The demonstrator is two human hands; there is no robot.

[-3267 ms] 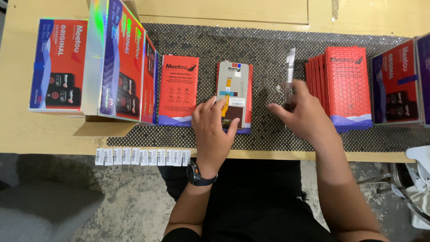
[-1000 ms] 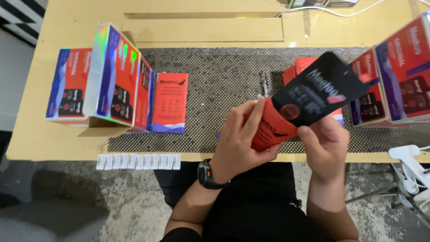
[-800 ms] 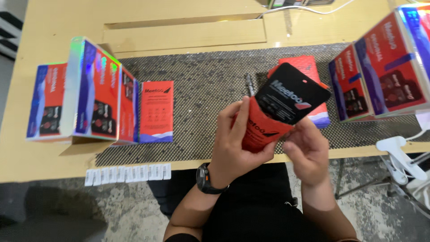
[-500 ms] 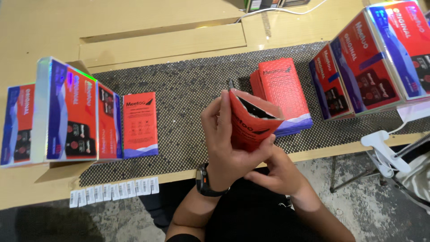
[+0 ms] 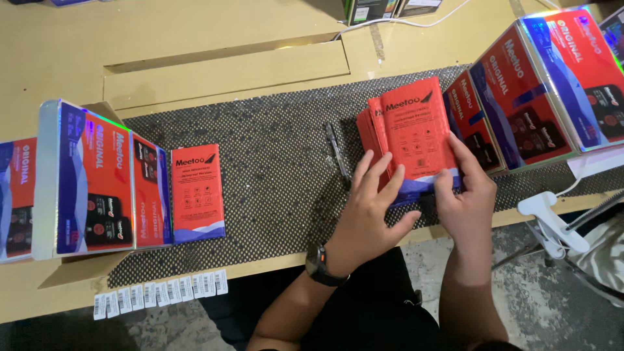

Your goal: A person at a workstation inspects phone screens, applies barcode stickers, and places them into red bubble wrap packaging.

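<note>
Head view, looking down on a pale wooden workbench (image 5: 195, 39) covered along its near half by a dark perforated anti-slip mat (image 5: 273, 175). The left hand (image 5: 369, 214), wearing a black wristwatch (image 5: 323, 266), lies at about five o'clock from the mat's centre; its fingers are spread apart and laid flat against the left edge of a stack of flat red cardboard sleeves with blue-white bottom bands (image 5: 409, 136). The right hand (image 5: 463, 195), at four o'clock, presses the stack's lower right corner, thumb on the bottom edge and fingers extended along the right side; the stack is thus squared between both hands, resting on the mat. A slim dark pen (image 5: 338, 153) lies on the mat just beside the stack, at its nine o'clock side. A single matching red sleeve (image 5: 197, 193) lies flat at nine o'clock, touching a row of upright glossy red-and-blue retail boxes (image 5: 97, 188). A second row of such boxes (image 5: 539, 91) stands at two o'clock, just beside the stack. A strip of small white barcode labels (image 5: 159, 294) sits at the bench's near edge, at seven o'clock. A white clamp fitting (image 5: 549, 221) projects from the bench edge at four o'clock.
</note>
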